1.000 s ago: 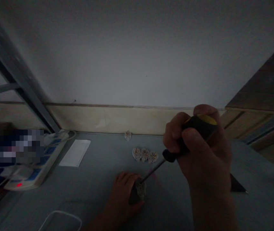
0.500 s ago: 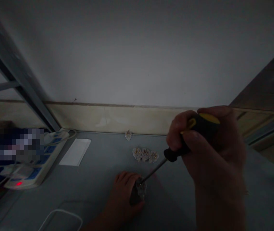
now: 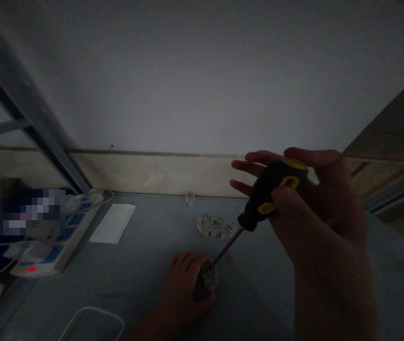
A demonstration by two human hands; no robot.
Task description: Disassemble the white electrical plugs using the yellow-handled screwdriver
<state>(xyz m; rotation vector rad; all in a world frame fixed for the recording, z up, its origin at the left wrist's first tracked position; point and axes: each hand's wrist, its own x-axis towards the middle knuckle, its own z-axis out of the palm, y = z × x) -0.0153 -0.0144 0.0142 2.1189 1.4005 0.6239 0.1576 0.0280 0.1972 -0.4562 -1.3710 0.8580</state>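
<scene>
My right hand (image 3: 324, 213) has the black and yellow handle of a screwdriver (image 3: 271, 192) between thumb and forefinger, its other fingers stretched out away from the handle. The metal shaft slants down to the left, and its tip meets a small whitish, partly clear piece (image 3: 211, 279). Closed around that piece and the dark body beside it is my left hand (image 3: 184, 286), low on the grey table. The kind of piece is too dim to make out. Beyond it lie a row of similar pale pieces (image 3: 215, 227) and a single pale piece (image 3: 190, 197) near the wall.
On the left, a white power strip (image 3: 62, 255) with blue sockets, plugs and a lit red light lies beside a folded white paper (image 3: 112, 223). A white cable (image 3: 95, 310) loops at the front. A tiled wall base (image 3: 173, 175) bounds the grey table (image 3: 145, 265) at the back.
My right hand's fingers have opened off the screwdriver handle, and the handle has turned and shifted slightly left. The tip stays at the piece; my left hand keeps its hold.
</scene>
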